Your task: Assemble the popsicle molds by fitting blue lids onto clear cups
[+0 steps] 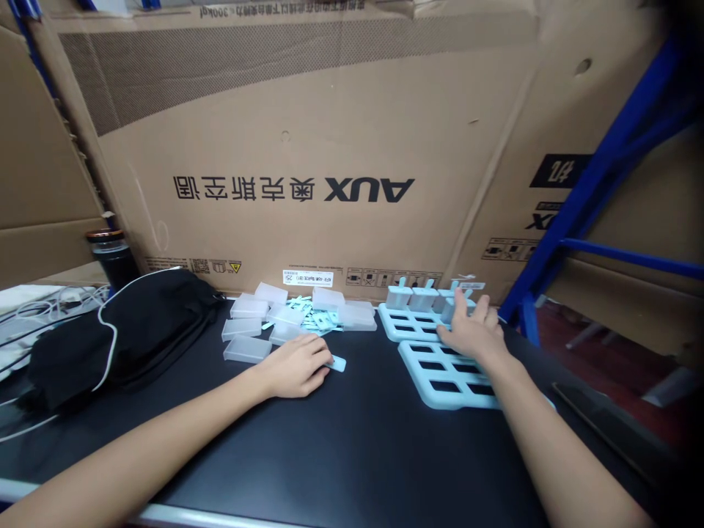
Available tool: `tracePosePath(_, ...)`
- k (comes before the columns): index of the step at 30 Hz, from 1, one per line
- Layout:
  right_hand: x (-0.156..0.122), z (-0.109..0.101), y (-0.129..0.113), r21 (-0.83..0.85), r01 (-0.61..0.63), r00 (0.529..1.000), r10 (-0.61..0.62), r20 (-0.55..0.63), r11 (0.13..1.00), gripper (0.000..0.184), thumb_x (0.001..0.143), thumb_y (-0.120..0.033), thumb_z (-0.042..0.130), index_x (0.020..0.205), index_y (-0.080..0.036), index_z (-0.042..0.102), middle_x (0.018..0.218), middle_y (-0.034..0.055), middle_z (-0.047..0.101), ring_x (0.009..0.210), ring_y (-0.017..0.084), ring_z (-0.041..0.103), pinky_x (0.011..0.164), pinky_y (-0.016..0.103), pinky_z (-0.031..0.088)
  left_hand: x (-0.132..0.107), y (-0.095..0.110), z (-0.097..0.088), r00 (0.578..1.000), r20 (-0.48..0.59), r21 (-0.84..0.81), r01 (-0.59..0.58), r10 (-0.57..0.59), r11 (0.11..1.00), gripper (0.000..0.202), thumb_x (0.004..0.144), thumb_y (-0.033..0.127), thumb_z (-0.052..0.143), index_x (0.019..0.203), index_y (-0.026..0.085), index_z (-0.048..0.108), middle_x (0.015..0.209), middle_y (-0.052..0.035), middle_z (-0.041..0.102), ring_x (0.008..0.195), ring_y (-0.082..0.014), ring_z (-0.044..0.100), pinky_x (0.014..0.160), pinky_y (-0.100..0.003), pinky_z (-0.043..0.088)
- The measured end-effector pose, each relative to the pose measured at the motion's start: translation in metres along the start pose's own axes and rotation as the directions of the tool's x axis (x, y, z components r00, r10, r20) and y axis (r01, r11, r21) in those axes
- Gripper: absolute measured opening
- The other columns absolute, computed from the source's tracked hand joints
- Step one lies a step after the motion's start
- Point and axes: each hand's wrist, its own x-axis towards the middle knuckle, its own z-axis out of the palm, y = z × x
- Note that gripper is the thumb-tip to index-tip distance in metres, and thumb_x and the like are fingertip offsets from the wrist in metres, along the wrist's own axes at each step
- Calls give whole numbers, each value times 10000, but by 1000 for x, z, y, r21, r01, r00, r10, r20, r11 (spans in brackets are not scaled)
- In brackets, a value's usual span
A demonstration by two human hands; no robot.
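My left hand [300,365] rests on the black table with its fingers curled over a flat light-blue popsicle stick [338,364], whose end sticks out by the fingertips. My right hand [477,328] is over the rear light-blue mould rack [389,327], its thumb and fingers around a clear popsicle mould [448,309] partly hidden by the hand. Upright clear moulds with blue handles, including a popsicle mould [399,296], stand in the back row of that rack. A second rack [418,381] with open slots lies in front of it, partly under my right forearm.
Several loose clear mould cases [246,349] surround a pile of light-blue sticks [316,320] at the back. A black bag [159,323], white cables [33,323] and a dark bottle [113,260] are on the left. A cardboard wall [308,117] and blue metal frame [594,176] bound the table.
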Motion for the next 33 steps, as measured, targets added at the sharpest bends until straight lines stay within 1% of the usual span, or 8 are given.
tracePosePath(4, -16, -20, -40, 45, 256, 938, -237, -253, 966, 524, 869, -314, 419, 1337, -81, 462, 1310, 262, 488, 1211, 413, 450, 946, 539, 410, -1, -2, 4, 999, -21, -42, -34, 34, 999, 165, 934, 233, 438, 1017, 189, 573, 1180, -88, 575, 1055, -208, 573, 924, -335, 482)
tracePosePath(8, -30, -7, -90, 135, 567, 821, -546, -166, 812, 520, 887, -324, 392, 1350, -91, 435, 1304, 203, 546, 1251, 347, 448, 1009, 483, 397, -1, -3, 6, 996, 13, -43, -84, 85, 995, 178, 941, 219, 429, 1039, 192, 575, 1183, -78, 602, 1024, -198, 612, 910, -320, 495)
tracePosePath(11, -40, 7, -111, 95, 651, 759, -645, -83, 753, 566, 868, -303, 437, 1381, -71, 378, 1373, 219, 485, 1292, 346, 416, 1027, 480, 380, -1, -3, 5, 994, 16, -32, -112, 112, 993, 176, 944, 219, 434, 1028, 192, 586, 1170, -78, 615, 1011, -201, 616, 884, -319, 500)
tracePosePath(14, -45, 8, -115, 71, 676, 735, -678, 10, 733, 423, 865, -285, 455, 1245, -103, 491, 1191, 200, 579, 1131, 329, 532, 949, 456, 427, 0, -2, 4, 991, 13, -29, -131, 131, 991, 187, 950, 218, 424, 1035, 194, 589, 1171, -74, 621, 1013, -202, 609, 856, -318, 504)
tracePosePath(18, -46, 3, -109, 124, 659, 741, -668, 62, 742, 273, 861, -340, 489, 1054, -153, 539, 1101, 172, 572, 1048, 309, 554, 858, 412, 462, 0, -2, 1, 988, 10, -48, -151, 152, 987, 197, 950, 206, 425, 1060, 192, 587, 1171, -77, 628, 1034, -199, 601, 866, -313, 499)
tracePosePath(26, -48, 0, -109, 254, 637, 714, -681, 161, 728, 293, 895, -365, 473, 1120, -181, 506, 1118, 134, 627, 1007, 277, 606, 776, 357, 468, 0, -2, 1, 989, 34, -37, -142, 143, 989, 212, 954, 209, 414, 1081, 190, 583, 1188, -80, 624, 1040, -203, 596, 881, -325, 496)
tracePosePath(29, -45, -4, -106, 256, 648, 729, -682, 65, 717, 266, 893, -384, 466, 1057, -187, 538, 1076, 127, 621, 973, 275, 600, 781, 373, 471, 0, -3, 2, 989, 25, -50, -143, 144, 988, 225, 951, 208, 418, 1100, 190, 586, 1197, -83, 620, 1053, -204, 599, 891, -329, 499)
tracePosePath(33, -39, -8, -100, 291, 625, 780, -598, -183, 725, 272, 915, -419, 434, 1010, -188, 543, 997, 124, 633, 969, 286, 598, 807, 392, 463, 0, -3, 3, 990, 17, -57, -142, 143, 988, 269, 956, 209, 406, 1155, 186, 587, 1214, -89, 619, 1069, -212, 601, 891, -335, 505)
